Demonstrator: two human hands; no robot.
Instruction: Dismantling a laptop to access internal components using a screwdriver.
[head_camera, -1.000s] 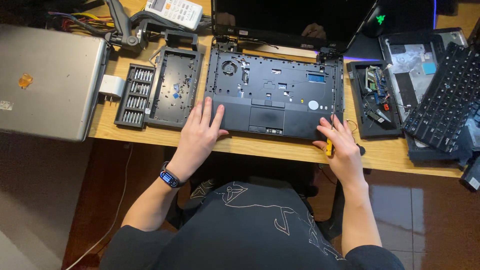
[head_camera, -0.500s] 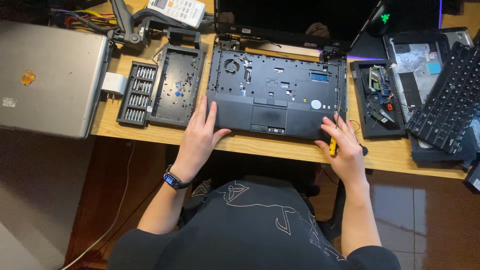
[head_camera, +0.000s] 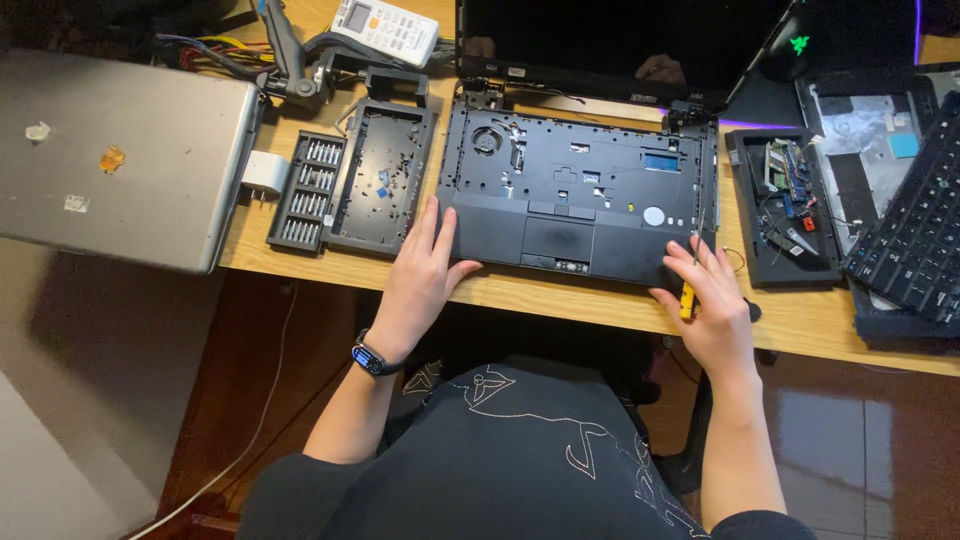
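Laptop base (head_camera: 575, 195) between flat left hand (head_camera: 420, 275) and screwdriver-gripping (head_camera: 689, 296) right hand (head_camera: 710, 305).

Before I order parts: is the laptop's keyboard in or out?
Out: the laptop base shows a bare black frame above the touchpad.

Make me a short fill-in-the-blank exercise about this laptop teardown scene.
1. The left hand rests on the front-left corner of the black ____.
2. The right hand holds a screwdriver with a ____ handle.
3. The bit set lies to the ____ of the black parts tray, as the camera sees it.
4. On the left wrist sits a ____.

Missing words: laptop base; yellow; left; watch
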